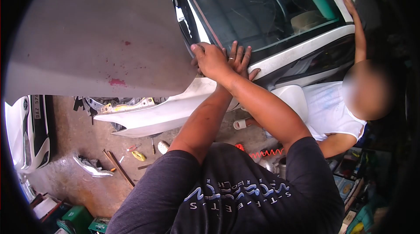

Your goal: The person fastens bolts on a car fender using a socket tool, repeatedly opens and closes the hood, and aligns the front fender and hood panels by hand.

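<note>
My arms cross over the car's front side. My left hand [238, 61], with a ring on one finger, lies with its fingers spread at the lower corner of the windshield [258, 19], beside the white pillar. Just left of it, my right hand [211, 62] is closed at the rear edge of the raised grey hood [100, 37], its fingers curled round that edge; the fingertips are partly hidden. Reddish patches mark the hood. Below it runs the white fender [162, 116].
At the right, a person in a white sleeveless top [326, 102] has one hand on the roof edge. Another white car [27, 133] stands at the left. A detached headlight [92, 167], wooden strips [119, 168], small tools and a red coiled hose [267, 153] lie lower down.
</note>
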`<state>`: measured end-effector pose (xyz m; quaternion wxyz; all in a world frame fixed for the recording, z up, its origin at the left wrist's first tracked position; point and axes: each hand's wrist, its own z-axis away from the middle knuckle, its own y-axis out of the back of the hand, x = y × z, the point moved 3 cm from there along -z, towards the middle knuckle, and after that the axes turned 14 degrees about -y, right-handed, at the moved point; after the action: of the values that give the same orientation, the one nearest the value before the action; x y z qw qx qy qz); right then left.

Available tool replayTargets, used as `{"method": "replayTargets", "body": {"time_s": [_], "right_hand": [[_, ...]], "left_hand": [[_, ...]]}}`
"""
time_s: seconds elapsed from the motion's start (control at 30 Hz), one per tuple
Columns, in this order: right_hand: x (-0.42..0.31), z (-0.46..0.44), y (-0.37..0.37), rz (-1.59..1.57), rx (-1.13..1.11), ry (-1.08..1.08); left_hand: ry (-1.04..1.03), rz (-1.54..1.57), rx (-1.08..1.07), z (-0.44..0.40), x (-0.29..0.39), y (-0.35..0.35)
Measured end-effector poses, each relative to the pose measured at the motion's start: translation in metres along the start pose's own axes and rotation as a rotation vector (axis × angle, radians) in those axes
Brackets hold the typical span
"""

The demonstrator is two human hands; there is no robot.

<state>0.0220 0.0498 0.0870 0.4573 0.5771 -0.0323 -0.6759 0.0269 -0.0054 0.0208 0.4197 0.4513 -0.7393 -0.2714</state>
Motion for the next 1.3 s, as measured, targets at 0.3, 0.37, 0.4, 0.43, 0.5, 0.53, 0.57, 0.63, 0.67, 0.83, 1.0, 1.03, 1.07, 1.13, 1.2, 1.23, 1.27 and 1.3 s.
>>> {"method": "replayTargets", "body": {"time_s": [0.3,0.37,0.4,0.43,0.5,0.53,0.57,0.63,0.67,0.83,1.0,1.03,1.07,1.13,1.2,1.23,1.27,1.3], "right_hand": [[-0.031,-0.022,0.023,0.639,-0.343,-0.239],[-0.029,-0.022,0.026,0.596,-0.305,-0.168],[-0.03,-0.021,0.027,0.556,-0.271,-0.093],[-0.03,-0.021,0.028,0.514,-0.238,-0.019],[-0.036,-0.007,0.033,0.748,-0.169,0.233],[-0.042,0.001,0.035,0.974,-0.099,0.489],[-0.051,0.003,0.039,0.975,-0.1,0.488],[-0.065,0.01,0.042,1.245,-0.265,0.583],[-0.067,0.009,0.045,1.244,-0.267,0.58],[-0.06,0.006,0.05,1.418,-0.336,0.829],[-0.049,-0.004,0.047,1.342,-0.362,0.768],[-0.045,-0.007,0.047,1.276,-0.338,0.718],[-0.049,-0.004,0.047,1.275,-0.339,0.717],[-0.053,0.001,0.048,1.281,-0.362,0.583],[-0.059,0.008,0.049,1.298,-0.356,0.547],[-0.06,0.01,0.049,1.318,-0.349,0.516],[-0.056,0.007,0.048,1.319,-0.347,0.515],[-0.053,0.004,0.046,1.298,-0.335,0.534]], "left_hand": [[-0.05,-0.095,-0.07,0.001,-0.001,0.007],[-0.03,-0.063,-0.095,-0.001,0.001,0.01],[-0.026,-0.053,-0.13,-0.004,0.001,0.012],[-0.022,-0.043,-0.166,-0.005,0.001,0.014],[-0.032,-0.052,-0.07,0.0,-0.002,0.0],[-0.04,-0.061,0.022,0.003,-0.003,-0.007],[-0.039,-0.059,0.022,0.003,-0.003,-0.004],[0.027,0.159,-0.19,0.0,-0.001,0.006],[0.027,0.162,-0.192,-0.002,0.002,0.015],[0.126,0.197,-0.21,-0.001,0.0,0.011],[0.102,0.196,-0.191,0.0,0.0,0.01],[0.106,0.208,-0.2,0.0,0.0,0.008],[0.107,0.209,-0.202,0.001,0.0,0.008],[0.071,0.165,-0.148,0.003,0.0,0.009],[0.084,0.193,-0.241,0.0,0.001,0.017],[0.1,0.218,-0.329,-0.001,0.002,0.019],[0.098,0.218,-0.328,0.0,0.002,0.016],[0.084,0.186,-0.243,0.0,0.002,0.014]]}}
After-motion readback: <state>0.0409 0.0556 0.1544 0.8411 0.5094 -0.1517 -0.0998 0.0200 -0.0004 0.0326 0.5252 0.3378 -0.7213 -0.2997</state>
